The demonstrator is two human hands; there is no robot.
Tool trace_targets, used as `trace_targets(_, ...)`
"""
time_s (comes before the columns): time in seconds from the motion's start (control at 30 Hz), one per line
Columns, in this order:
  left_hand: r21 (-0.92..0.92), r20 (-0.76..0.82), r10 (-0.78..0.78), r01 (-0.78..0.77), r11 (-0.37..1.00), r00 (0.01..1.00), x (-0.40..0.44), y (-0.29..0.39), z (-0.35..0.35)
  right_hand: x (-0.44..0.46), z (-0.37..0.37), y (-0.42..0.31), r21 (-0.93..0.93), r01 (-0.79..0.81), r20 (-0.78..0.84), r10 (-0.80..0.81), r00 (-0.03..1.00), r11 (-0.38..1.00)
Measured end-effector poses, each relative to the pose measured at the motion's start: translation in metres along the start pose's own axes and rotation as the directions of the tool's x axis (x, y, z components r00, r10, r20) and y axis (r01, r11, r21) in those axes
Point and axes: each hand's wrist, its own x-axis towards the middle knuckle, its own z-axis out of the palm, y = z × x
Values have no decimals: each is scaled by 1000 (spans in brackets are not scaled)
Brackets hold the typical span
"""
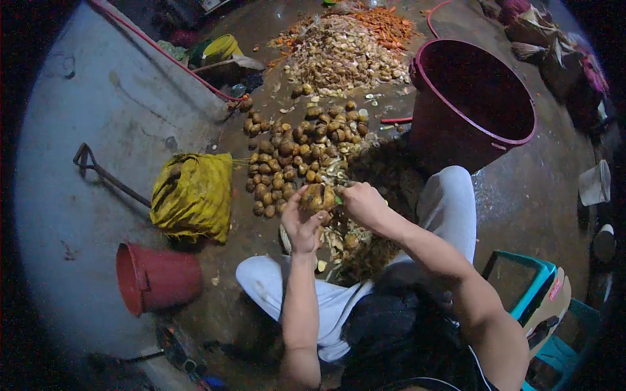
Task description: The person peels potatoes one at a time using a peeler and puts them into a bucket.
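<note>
A large brown, rough-skinned root vegetable (317, 196) is held up in front of me by my left hand (304, 225), with the fingers and thumb around its left and lower sides. Close against its right side, my right hand (362, 203) is closed on something with a small green part; the rest of that item is hidden. Beyond my hands, many round brown vegetables (283, 153) lie in a heap on the floor. Pale peelings (336, 244) are scattered below my hands, between my legs.
A big maroon tub (424, 117) stands at the right, beyond my knee. Piles of pale peelings (345, 52) and orange pieces (385, 29) lie farther off. At the left are a yellow sack (192, 199), a red bucket (169, 277) and a long handle (117, 182). A teal stool (551, 270) is at right.
</note>
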Motion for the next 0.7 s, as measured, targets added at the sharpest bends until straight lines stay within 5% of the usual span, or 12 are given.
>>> trace_targets(0.27,-192,4,-30,30,981,1000,-1,-11,-23,8,12,29,-5,-131,-51,130,990,991)
trace_targets(0.3,-168,-22,-6,3,986,1000,1,-8,-20,10,8,31,14,-203,42,202,978,979)
trace_targets(0.5,44,-85,70,-66,997,994,4,-7,-20,-2,-3,3,64,54,70,-59,996,996)
trace_targets(0.53,103,-80,129,-120,987,988,5,-9,-20,-9,-1,-4,90,151,-67,-145,987,984)
trace_targets(0.7,122,-33,114,-110,986,993,3,-9,-18,-16,-14,-14,-29,91,-2,-91,996,995)
